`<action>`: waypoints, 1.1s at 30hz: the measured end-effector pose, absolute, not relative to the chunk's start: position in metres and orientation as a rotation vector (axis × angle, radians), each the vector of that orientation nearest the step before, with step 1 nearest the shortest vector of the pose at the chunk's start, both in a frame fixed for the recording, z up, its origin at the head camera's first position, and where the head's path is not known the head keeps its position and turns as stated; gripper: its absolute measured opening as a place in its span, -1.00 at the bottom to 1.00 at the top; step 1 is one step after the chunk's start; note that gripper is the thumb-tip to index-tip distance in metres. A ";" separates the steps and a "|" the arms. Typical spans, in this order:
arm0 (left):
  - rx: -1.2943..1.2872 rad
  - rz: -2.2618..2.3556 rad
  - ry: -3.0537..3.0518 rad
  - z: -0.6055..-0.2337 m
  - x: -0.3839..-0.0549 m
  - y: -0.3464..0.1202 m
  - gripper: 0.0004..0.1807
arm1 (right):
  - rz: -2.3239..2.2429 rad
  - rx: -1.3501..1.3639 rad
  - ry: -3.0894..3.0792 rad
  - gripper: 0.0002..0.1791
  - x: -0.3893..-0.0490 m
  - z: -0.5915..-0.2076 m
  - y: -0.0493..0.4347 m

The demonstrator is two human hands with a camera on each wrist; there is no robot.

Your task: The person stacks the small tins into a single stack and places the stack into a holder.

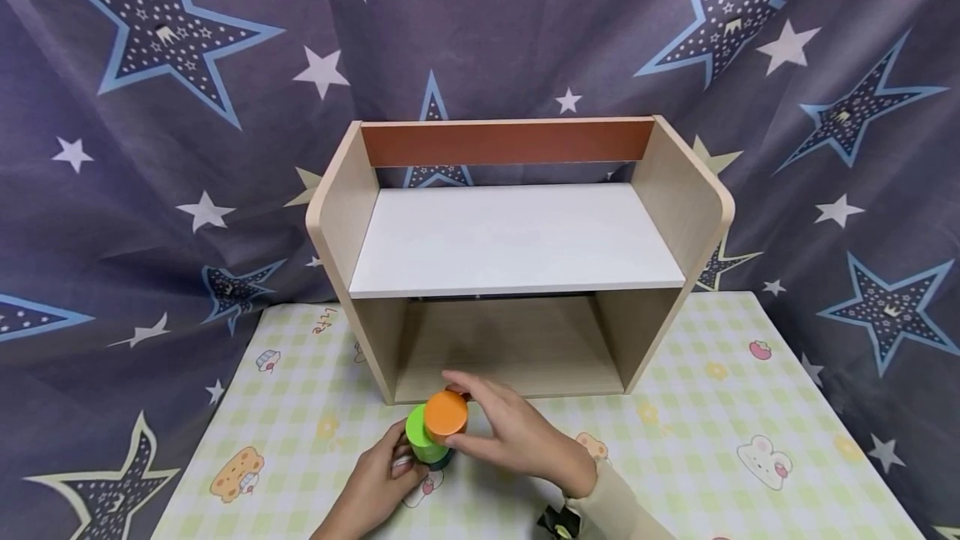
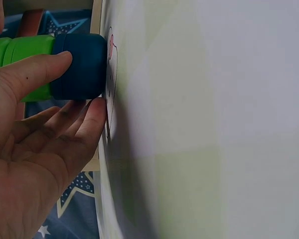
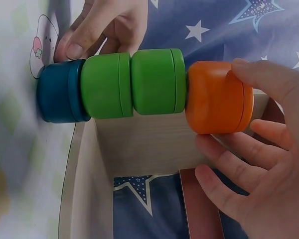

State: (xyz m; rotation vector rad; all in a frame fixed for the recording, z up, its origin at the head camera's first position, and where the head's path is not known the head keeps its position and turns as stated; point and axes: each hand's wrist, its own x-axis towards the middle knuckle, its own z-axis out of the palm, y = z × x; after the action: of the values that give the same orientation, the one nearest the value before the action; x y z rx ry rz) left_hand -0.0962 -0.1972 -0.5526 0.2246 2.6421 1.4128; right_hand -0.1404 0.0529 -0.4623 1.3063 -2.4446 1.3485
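Note:
A stack of small round jars stands on the table in front of the shelf unit. At its bottom is a dark blue jar (image 3: 59, 92), with a lower green jar (image 3: 105, 85) and an upper green jar (image 3: 157, 82) above it. My left hand (image 1: 378, 477) holds the base, its thumb pressing on the blue jar and the fingers behind. Over the stack, my right hand (image 1: 517, 432) grips an orange jar (image 1: 446, 413) between thumb and fingers. The orange jar sits right at the top of the upper green one, slightly tilted and off-centre.
Behind the hands stands a wooden shelf unit (image 1: 517, 240) with a white upper shelf and a brown back rail. A checked cloth (image 1: 720, 440) with cartoon prints covers the table. A dark star-patterned curtain (image 1: 480, 32) hangs behind.

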 end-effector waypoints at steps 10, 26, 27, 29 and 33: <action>0.217 1.437 2.630 -0.554 -0.097 -0.198 -0.26 | 1.353 1.325 -2.434 -0.18 -0.142 -0.461 0.045; 0.206 1.425 2.625 -0.553 -0.097 -0.198 -0.28 | 1.331 1.378 -2.417 -0.18 -0.142 -0.462 0.032; 0.206 1.414 2.634 -0.553 -0.096 -0.198 -0.28 | 1.326 1.376 -2.423 -0.18 -0.142 -0.462 0.032; 0.203 1.401 2.644 -0.553 -0.097 -0.198 -0.31 | 1.320 1.374 -2.432 -0.18 -0.142 -0.462 0.032; 0.211 1.402 2.642 -0.553 -0.096 -0.198 -0.37 | 1.309 1.371 -2.446 -0.19 -0.142 -0.462 0.031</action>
State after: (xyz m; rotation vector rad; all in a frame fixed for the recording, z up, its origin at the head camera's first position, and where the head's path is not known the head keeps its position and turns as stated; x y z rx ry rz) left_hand -0.0965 -0.1985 -0.5528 0.2111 2.6415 1.4017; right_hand -0.1422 0.0311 -0.4624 1.3711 -2.4459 1.3088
